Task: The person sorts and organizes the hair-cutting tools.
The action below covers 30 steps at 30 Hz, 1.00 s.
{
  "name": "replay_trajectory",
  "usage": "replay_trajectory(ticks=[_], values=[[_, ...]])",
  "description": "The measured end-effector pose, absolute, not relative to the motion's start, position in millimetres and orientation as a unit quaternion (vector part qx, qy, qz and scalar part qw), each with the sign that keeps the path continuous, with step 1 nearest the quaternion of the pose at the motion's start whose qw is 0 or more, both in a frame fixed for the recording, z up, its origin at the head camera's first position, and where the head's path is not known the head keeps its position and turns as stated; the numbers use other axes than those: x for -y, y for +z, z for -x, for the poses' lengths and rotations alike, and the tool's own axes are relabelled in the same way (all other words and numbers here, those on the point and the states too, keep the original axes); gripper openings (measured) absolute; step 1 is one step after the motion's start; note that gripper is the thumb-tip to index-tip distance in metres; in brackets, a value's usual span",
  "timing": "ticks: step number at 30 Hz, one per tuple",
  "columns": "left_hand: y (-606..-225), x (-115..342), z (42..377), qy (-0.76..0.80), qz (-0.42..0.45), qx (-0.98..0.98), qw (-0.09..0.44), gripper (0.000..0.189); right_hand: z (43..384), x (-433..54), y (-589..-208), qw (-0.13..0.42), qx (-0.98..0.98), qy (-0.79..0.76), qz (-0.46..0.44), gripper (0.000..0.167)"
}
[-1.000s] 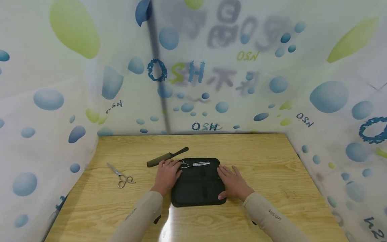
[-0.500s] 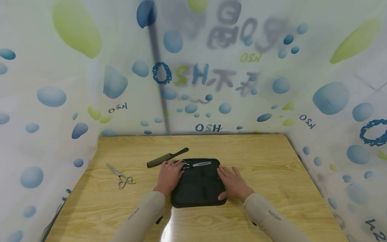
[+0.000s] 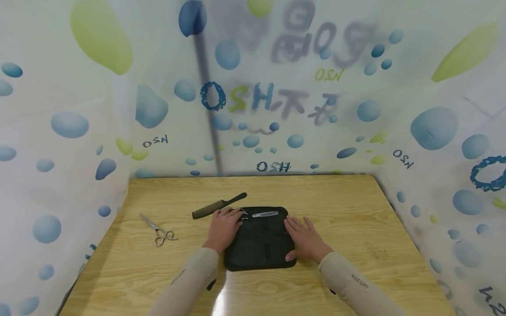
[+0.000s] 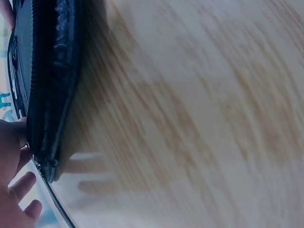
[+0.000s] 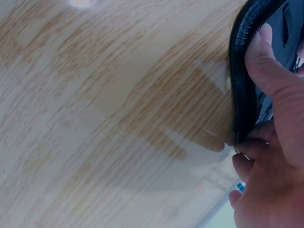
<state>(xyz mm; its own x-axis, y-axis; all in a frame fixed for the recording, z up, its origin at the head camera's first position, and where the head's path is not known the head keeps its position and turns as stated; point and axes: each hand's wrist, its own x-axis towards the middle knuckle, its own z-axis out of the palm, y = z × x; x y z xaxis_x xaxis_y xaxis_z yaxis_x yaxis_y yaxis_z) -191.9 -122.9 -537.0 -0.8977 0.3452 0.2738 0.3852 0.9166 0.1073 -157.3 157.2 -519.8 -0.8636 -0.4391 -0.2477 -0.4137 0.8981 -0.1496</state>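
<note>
A black zippered case [image 3: 251, 254] lies open on the table, a pair of silver scissors [image 3: 265, 214] across its upper part with the blades to the right. A dark band crosses the scissors between handles and blades. My left hand [image 3: 222, 228] holds the handle end at the case's upper left, fingers covering part of the rings. On the opposite side, my right hand [image 3: 307, 240] rests with extended fingers along the case's edge. In the right wrist view its thumb [image 5: 266, 61] lies over the zip. The case's side [image 4: 52, 90] shows in the left wrist view.
Behind the case, near its upper left, lies a dark comb [image 3: 213, 207] with a handle. A second pair of scissors [image 3: 157, 229] lies farther left on the wooden table [image 3: 348, 197]. Printed white sheeting [image 3: 245, 127] stands around the table's back and sides.
My left hand has shifted slightly right, and the scissors have slid right across the case with it. The right hand and case stay nearly where they were.
</note>
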Motion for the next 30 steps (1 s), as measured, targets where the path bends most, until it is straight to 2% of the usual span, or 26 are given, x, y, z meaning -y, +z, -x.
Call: replay_trajectory(ticks=[30], values=[[-539.4, 118.8, 200.0, -0.12, 0.194, 0.969, 0.09, 0.032, 161.5, -161.5, -521.8, 0.149, -0.962, -0.044, 0.223, 0.11]])
